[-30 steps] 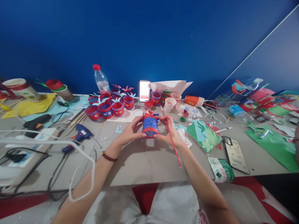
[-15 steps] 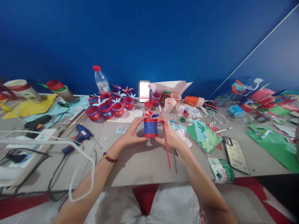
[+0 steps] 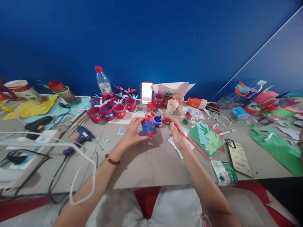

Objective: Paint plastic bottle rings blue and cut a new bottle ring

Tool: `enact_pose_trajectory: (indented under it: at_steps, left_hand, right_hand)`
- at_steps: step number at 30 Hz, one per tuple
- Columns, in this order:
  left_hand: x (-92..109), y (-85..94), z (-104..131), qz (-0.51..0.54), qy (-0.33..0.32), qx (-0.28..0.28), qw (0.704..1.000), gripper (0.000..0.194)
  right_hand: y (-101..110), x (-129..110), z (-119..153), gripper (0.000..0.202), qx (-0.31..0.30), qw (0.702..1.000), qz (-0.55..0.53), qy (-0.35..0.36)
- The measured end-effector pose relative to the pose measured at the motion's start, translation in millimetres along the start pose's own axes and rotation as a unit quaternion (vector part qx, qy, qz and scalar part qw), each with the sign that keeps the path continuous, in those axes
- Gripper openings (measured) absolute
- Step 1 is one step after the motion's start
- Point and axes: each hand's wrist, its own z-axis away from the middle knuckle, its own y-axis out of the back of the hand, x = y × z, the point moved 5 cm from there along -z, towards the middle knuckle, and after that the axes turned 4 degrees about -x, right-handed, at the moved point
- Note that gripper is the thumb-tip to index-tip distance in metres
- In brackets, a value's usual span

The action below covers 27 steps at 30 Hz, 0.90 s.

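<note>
Tilted a little to the left, a cup painted blue with red edges (image 3: 149, 127) is gripped by my left hand (image 3: 132, 134), thumb under its base and fingers at its upper side. A red-handled paintbrush (image 3: 193, 143) is in my right hand (image 3: 177, 134), apart from the cup; its handle slants down to the right and its bristle end points up-left. A small pot of blue paint (image 3: 157, 120) stands just behind the cup. Beyond it is a red paint jar (image 3: 151, 107).
Several red and blue cups with paper leaves (image 3: 108, 112) stand behind my left hand. At left lie a blue glue gun (image 3: 81, 138) and white cables (image 3: 94, 176). White paper cups (image 3: 172, 106), a green packet (image 3: 207, 138) and a phone (image 3: 239, 157) are to the right.
My right hand has let go of the cup and moved right. The brush has swung from near upright to a slant. In my left hand, the cup has tilted and shifted slightly left.
</note>
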Motion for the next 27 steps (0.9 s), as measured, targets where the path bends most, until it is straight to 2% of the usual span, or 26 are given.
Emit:
enact_pose_trajectory:
  at_steps: [4,11,14,20,27]
  left_hand:
    - [2,0.5,1,-0.034,-0.005,0.009,0.999,0.071]
    - [5,-0.4,0,-0.065,-0.042,0.008,0.997,0.069]
    - [4,-0.8,0,-0.069,-0.036,0.008,0.997,0.068]
    - [3,-3.5,1,-0.063,-0.042,-0.005,0.997,0.071]
    - [4,-4.6,3,-0.067,-0.055,-0.003,0.996,0.074]
  right_hand:
    - [0,11,-1,0.039,0.029,0.995,-0.086,-0.031]
    - [3,19,-2,0.019,0.100,0.973,-0.190,-0.081]
    - [4,24,-1,0.024,0.116,0.968,-0.191,-0.113]
    - [-7,23,3,0.026,0.071,0.972,-0.171,-0.148]
    - [-11,7,5,0.023,0.091,0.986,-0.066,-0.119]
